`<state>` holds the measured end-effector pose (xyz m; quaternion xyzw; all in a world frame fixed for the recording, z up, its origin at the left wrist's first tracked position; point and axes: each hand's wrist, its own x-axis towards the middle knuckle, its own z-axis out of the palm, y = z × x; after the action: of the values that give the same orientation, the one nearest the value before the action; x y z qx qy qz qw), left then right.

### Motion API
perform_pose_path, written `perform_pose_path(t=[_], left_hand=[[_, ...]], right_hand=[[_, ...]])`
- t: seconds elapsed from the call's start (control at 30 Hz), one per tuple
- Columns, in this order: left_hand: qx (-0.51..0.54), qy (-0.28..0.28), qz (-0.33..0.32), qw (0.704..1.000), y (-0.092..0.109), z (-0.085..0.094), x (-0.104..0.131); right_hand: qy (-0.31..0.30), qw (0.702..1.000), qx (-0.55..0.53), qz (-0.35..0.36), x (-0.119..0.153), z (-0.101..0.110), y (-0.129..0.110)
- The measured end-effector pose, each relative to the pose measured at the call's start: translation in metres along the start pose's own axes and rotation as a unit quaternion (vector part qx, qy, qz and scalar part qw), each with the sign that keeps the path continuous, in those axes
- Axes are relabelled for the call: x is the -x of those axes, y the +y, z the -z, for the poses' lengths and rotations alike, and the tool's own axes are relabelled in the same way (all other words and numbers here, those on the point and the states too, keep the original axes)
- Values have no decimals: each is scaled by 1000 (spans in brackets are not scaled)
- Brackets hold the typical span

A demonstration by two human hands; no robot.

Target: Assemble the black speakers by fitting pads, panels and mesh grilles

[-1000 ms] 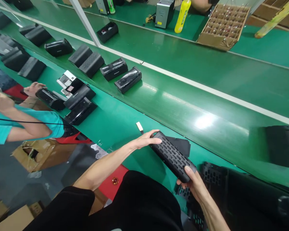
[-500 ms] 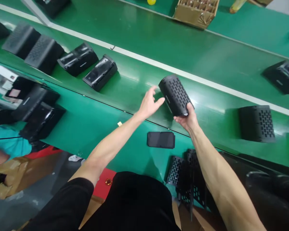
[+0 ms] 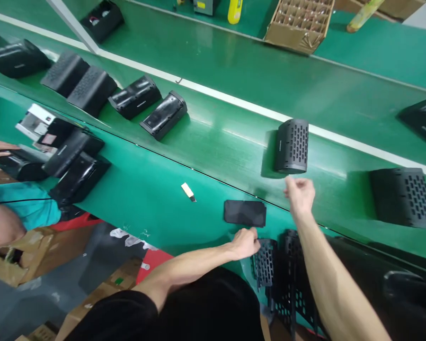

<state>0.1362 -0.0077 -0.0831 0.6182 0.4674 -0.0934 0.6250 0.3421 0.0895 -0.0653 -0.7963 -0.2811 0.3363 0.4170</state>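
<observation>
On the green surface [image 3: 206, 227], a flat black pad [image 3: 244, 213] is lying with its long side running crosswise to the wearer. Beyond that pad and to its right, a black slotted casing [image 3: 291, 147] is resting, its long axis running away from the wearer's body. Its slotted face, covered in rows of dark oblong holes, is facing right, while a smooth side bearing a line of tiny pale lettering, too small to read, is facing left. To the pad's right, the right hand [image 3: 301, 195] is hanging just beside the casing's near end, its fingers curling inward; how far they are parting, I'm unable to make out from here.

On the near side of the pad, toward its right end, the left hand [image 3: 246, 244] is meeting the upper edge of a black grille [image 3: 265, 265], fingers bunching there; whether they are gripping it, I'm unable to say. The grille's visible length is running from near the pad back toward the wearer, its slots standing in rows.
</observation>
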Motion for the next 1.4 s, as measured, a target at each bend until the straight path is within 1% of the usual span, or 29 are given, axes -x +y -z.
perform_pose_path(t=[0.07, 0.13, 0.2, 0.27, 0.33, 0.37, 0.43, 0.5, 0.57, 0.63, 0.67, 0.7, 0.77, 0.83, 0.9, 0.97, 1.03, 1.1, 1.13, 1.2, 1.23, 1.27, 1.3, 1.33, 1.37, 1.4], left_hand=[[31, 14, 33, 999, -26, 13, 26], [46, 26, 73, 996, -53, 28, 54], [30, 48, 101, 993, -73, 46, 76], [-8, 91, 108, 990, -80, 67, 82], [-44, 148, 102, 983, -75, 87, 72], [-57, 175, 99, 978, -69, 95, 61], [-88, 208, 100, 969, -55, 106, 35], [-138, 212, 110, 961, -41, 109, 10], [-169, 205, 114, 957, -34, 107, -5], [-174, 202, 111, 957, -33, 105, -11], [-177, 201, 110, 957, -34, 104, -11], [-180, 201, 110, 957, -35, 103, -11], [-184, 201, 107, 956, -37, 104, -10], [-185, 201, 104, 956, -38, 106, -9], [-184, 202, 101, 957, -38, 108, -10], [-181, 205, 98, 957, -38, 110, -11], [-175, 209, 96, 957, -37, 113, -13], [-165, 213, 93, 958, -35, 117, -12], [-160, 218, 92, 958, -33, 118, -11], [-150, 234, 87, 957, -29, 118, -5], [-125, 240, 71, 960, -27, 116, 0], [-76, 236, 43, 968, -25, 113, 5], [1, 215, 4, 977, -24, 108, 12], [103, 170, -38, 979, -24, 101, 18], [216, 104, -73, 968, -26, 94, 24], [319, 30, -93, 943, -28, 87, 30]], right_hand=[[-80, 995, 56, 8, 53, -19, 11], [-147, 985, 94, 9, 99, -45, 26], [-164, 978, 130, 9, 127, -70, 39], [-157, 975, 155, 10, 136, -87, 48], [-153, 974, 166, 14, 133, -92, 53], [-155, 974, 166, 17, 130, -92, 54], [-162, 973, 161, 25, 124, -88, 55], [-164, 975, 150, 28, 121, -83, 54], [-152, 979, 135, 22, 120, -77, 53], [-115, 987, 112, 9, 115, -67, 51], [-84, 992, 95, 1, 110, -60, 50], [-46, 996, 75, -8, 103, -50, 48], [47, 998, 24, -28, 84, -25, 42], [139, 988, -39, -45, 63, 9, 33], [209, 971, -101, -50, 46, 45, 21], [259, 953, -152, -41, 38, 79, 8], [282, 934, -220, -17, 42, 105, -3], [267, 918, -294, 9, 58, 117, -11], [246, 913, -326, 15, 70, 117, -14], [169, 916, -365, -7, 101, 107, -17], [119, 916, -381, -36, 118, 98, -16], [62, 912, -399, -74, 135, 87, -15], [6, 900, -421, -113, 152, 74, -12], [-34, 883, -444, -149, 167, 61, -7], [-58, 865, -466, -177, 181, 48, 0], [-69, 848, -487, -198, 192, 36, 7]])
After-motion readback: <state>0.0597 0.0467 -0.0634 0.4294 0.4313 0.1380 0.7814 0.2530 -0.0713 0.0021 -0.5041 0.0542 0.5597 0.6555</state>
